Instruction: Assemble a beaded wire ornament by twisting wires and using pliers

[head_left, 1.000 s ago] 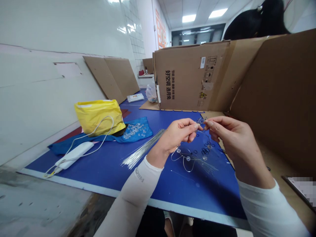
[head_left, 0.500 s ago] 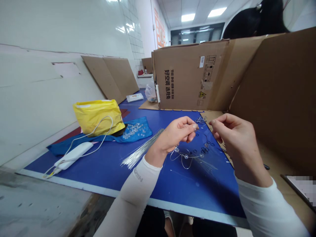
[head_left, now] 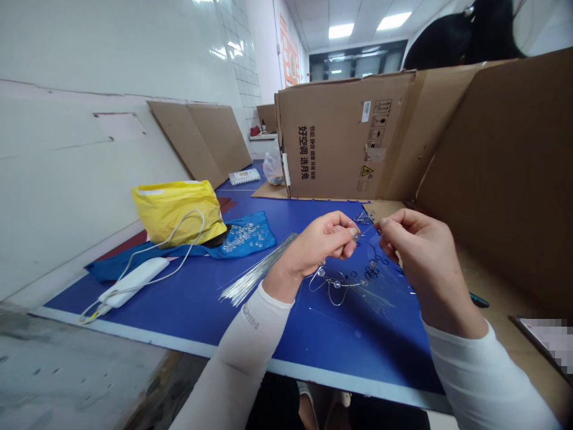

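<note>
My left hand (head_left: 329, 242) is pinched on a thin wire, above a wire strand with clear beads (head_left: 337, 285) that hangs over the blue table. Close by on the right, my right hand (head_left: 414, 254) is closed too, its thumb and fingertip together; what they hold is too small to name. Dark rings (head_left: 371, 272) lie below and between the hands. Small metal pieces (head_left: 363, 217) sit just beyond the fingertips. Left of my left wrist is a bundle of silvery wires (head_left: 257, 273). Loose clear beads (head_left: 244, 237) rest on a blue cloth (head_left: 267, 232).
A yellow bag (head_left: 179, 212) and a white power strip (head_left: 134, 283) with a cable are at the left. A large cardboard box (head_left: 340, 143) stands behind the hands, with cardboard along the right. A plastic bag (head_left: 273, 167) is at the back.
My right hand has moved slightly left, nearer to my left hand. A green-handled object at the right shows more. My left hand has hardly moved.
</note>
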### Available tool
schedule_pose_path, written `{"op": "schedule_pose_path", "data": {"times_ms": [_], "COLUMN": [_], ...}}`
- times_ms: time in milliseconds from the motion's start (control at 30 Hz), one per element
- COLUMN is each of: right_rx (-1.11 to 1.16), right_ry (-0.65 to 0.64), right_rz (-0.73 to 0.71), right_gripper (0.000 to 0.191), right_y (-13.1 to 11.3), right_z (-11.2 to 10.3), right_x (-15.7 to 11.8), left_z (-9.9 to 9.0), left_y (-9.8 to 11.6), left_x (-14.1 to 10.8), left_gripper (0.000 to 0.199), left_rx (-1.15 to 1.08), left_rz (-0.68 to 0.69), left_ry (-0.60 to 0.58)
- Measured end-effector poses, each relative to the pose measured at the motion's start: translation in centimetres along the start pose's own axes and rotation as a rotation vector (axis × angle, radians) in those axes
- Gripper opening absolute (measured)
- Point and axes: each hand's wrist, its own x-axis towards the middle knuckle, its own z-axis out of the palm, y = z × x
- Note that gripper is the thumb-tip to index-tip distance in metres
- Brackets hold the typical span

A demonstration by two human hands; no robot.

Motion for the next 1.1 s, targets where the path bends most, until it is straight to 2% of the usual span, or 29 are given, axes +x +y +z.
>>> {"op": "schedule_pose_path", "data": {"times_ms": [233,400,567,767,1000,1100], "right_rx": [0.055,0.107,0.071,0.044,0.080,0.144], "right_ry": [-0.022,-0.041,-0.029,-0.043,-0.131,-0.161], "right_rz": [-0.037,-0.045,-0.006,0.005,0.003,-0.004], "right_gripper": [0.019,0.016,0.019,0.021,0.016,0.008], "right_y": [0.47,0.65,0.28,0.57,0.84,0.77], "right_z": [-0.26,-0.34,-0.21,-0.07,-0.21,-0.24], "right_x": [0.30,0.43,0.23,0.38,0.57,0.59], "left_z": [-0.50,-0.45,-0.40,-0.17,-0.36,-0.53], "left_y": [-0.30,-0.13,-0.20,-0.33,-0.59,-0.56], "left_x": [0.07,0.04,0.03,0.16,0.22,0.20], "left_gripper": [0.014,0.009,0.010,0.010,0.010,0.011], "left_rx": [0.000,-0.004,0.015,0.060,0.037,-0.001], "left_rz": [0.002,-0.018,-0.010,-0.006,0.021,0.021], "left_ry": [-0.020,-0.037,-0.069,-0.038,-0.041,-0.058]}}
